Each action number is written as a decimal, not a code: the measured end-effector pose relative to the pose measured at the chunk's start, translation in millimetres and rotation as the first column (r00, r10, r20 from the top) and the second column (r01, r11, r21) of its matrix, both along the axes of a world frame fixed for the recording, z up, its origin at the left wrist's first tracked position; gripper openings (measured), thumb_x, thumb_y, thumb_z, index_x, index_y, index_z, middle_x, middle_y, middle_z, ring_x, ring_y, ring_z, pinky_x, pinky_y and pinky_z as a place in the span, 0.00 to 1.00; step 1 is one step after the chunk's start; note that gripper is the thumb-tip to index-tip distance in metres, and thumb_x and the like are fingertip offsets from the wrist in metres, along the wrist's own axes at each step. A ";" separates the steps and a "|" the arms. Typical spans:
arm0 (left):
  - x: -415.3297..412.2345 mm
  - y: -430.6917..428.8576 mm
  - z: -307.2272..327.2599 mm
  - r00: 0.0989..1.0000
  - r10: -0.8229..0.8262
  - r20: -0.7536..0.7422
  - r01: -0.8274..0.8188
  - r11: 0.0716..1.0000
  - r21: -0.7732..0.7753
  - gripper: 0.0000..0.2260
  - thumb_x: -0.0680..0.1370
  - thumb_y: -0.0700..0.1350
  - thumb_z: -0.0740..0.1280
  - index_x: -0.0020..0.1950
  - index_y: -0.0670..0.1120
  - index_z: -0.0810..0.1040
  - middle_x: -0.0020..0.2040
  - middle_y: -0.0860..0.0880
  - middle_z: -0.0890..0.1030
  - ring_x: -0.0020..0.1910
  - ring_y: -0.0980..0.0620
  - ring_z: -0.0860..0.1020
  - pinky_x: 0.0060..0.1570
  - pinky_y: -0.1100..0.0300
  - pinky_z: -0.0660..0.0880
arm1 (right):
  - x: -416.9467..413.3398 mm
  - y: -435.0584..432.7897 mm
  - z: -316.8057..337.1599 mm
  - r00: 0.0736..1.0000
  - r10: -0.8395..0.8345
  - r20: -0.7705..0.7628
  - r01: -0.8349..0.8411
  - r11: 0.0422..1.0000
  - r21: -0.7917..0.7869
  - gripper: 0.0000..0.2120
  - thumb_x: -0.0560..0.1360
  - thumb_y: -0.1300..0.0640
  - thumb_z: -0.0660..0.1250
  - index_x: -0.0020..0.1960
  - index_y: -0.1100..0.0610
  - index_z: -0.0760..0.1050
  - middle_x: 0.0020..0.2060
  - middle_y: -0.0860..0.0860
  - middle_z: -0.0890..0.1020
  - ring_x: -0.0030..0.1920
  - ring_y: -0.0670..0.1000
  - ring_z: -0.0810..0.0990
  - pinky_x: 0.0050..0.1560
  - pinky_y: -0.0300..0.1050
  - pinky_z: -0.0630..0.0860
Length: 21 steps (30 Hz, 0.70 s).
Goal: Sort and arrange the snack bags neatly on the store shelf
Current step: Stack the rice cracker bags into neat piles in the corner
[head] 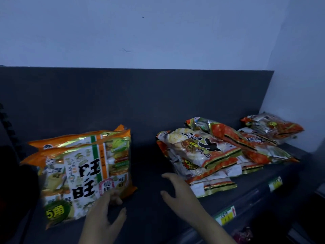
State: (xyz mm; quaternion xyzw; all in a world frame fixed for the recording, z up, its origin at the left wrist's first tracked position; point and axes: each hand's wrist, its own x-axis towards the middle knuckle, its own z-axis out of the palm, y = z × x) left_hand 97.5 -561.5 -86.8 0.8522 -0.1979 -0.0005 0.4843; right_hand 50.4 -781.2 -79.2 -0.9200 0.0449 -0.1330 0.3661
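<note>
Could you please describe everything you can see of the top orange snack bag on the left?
The top orange bag is glossy, foil-like plastic with orange edges, white-green print, black characters and a green badge. It lies flat on a matching bag on the dark shelf. The left hand touches its near right corner.
</note>
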 end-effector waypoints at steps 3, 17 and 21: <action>-2.3 -30.9 -6.3 0.999 -0.017 -0.032 0.020 0.996 0.082 0.19 0.71 0.40 0.74 0.50 0.59 0.69 0.47 0.56 0.78 0.50 0.59 0.76 0.48 0.68 0.69 | -16.3 -29.7 12.2 0.996 0.026 0.091 -0.024 0.999 -0.026 0.18 0.79 0.53 0.61 0.68 0.46 0.65 0.63 0.37 0.67 0.64 0.35 0.65 0.59 0.23 0.59; -21.8 -179.3 -1.2 0.999 0.033 0.016 -0.032 0.996 -0.086 0.11 0.77 0.45 0.67 0.56 0.57 0.71 0.53 0.58 0.77 0.56 0.62 0.74 0.48 0.64 0.70 | -68.4 -184.0 39.5 0.965 0.209 0.156 -0.234 0.958 0.164 0.15 0.78 0.61 0.63 0.56 0.42 0.77 0.58 0.33 0.77 0.59 0.37 0.75 0.56 0.34 0.74; -19.9 -198.7 9.0 0.989 0.120 -0.088 -0.137 0.964 -0.227 0.10 0.79 0.50 0.62 0.60 0.54 0.73 0.54 0.59 0.77 0.56 0.62 0.74 0.50 0.67 0.69 | -63.5 -219.1 22.2 0.973 0.074 0.218 -0.093 0.993 0.079 0.12 0.76 0.57 0.62 0.51 0.40 0.76 0.54 0.34 0.78 0.57 0.34 0.74 0.54 0.26 0.69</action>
